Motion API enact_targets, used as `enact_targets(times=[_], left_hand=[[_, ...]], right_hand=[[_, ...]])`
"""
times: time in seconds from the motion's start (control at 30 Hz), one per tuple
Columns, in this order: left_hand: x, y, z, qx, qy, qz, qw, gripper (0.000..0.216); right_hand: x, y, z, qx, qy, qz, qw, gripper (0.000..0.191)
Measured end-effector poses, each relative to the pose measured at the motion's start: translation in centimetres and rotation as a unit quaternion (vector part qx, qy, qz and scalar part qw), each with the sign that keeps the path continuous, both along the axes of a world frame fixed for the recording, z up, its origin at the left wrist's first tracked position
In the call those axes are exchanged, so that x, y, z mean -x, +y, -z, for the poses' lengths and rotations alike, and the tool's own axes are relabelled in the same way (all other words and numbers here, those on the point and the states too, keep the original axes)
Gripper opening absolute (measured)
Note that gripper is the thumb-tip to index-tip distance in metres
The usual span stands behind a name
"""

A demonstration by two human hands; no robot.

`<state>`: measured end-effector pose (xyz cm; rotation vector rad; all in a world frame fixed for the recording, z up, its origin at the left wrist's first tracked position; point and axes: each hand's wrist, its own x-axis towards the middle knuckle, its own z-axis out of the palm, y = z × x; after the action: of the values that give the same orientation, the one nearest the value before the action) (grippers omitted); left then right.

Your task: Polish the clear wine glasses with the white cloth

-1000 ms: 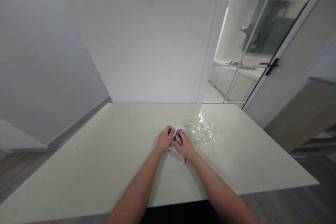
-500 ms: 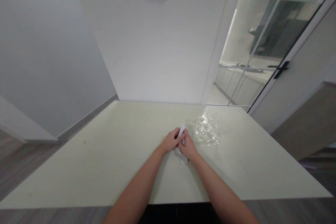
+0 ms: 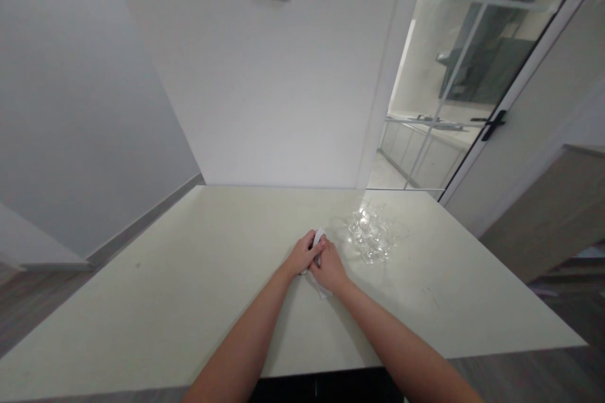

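My left hand (image 3: 300, 255) and my right hand (image 3: 331, 268) meet over the middle of the table, fingers closed around a white sheet of cloth or paper (image 3: 320, 291). One end of it pokes up between the fingers; the other hangs below toward the tabletop. Something dark shows in the small gap between my hands, too little to name. To the right of my right hand, apart from it, lies a cluster of clear, shiny pieces (image 3: 371, 234), glass or plastic. Their exact kind cannot be made out.
The pale table (image 3: 165, 302) stretches out on both sides and meets a white wall panel (image 3: 283, 107) at the back. Beyond its right side stands a door with glass panes and a black handle (image 3: 494, 126). A grey wall (image 3: 94, 107) rises on the left.
The whole view has shifted slightly. My hands have drawn closer together, with the right hand wrapped further over the white sheet, so less of it shows. The clear pieces lie as before.
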<state>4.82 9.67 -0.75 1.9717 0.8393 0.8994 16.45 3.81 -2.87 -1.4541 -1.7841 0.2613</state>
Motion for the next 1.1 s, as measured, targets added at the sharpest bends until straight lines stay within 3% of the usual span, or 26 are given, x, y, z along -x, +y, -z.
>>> enact_targets(times=[0.13, 0.43, 1.1], left_hand=[[0.0, 0.1, 0.3, 0.011, -0.001, -0.010, 1.000, 0.038], [-0.2, -0.7, -0.9, 0.028, -0.038, 0.029, 0.998, 0.037], [-0.2, -0.7, -0.6, 0.049, -0.023, 0.007, 0.999, 0.041]], right_hand=[[-0.1, 0.0, -0.2, -0.004, -0.012, -0.007, 1.000, 0.062], [-1.4, 1.1, -0.9, 0.015, 0.114, -0.042, 0.993, 0.053], [-1.9, 1.2, -1.4, 0.035, 0.111, -0.058, 0.992, 0.050]])
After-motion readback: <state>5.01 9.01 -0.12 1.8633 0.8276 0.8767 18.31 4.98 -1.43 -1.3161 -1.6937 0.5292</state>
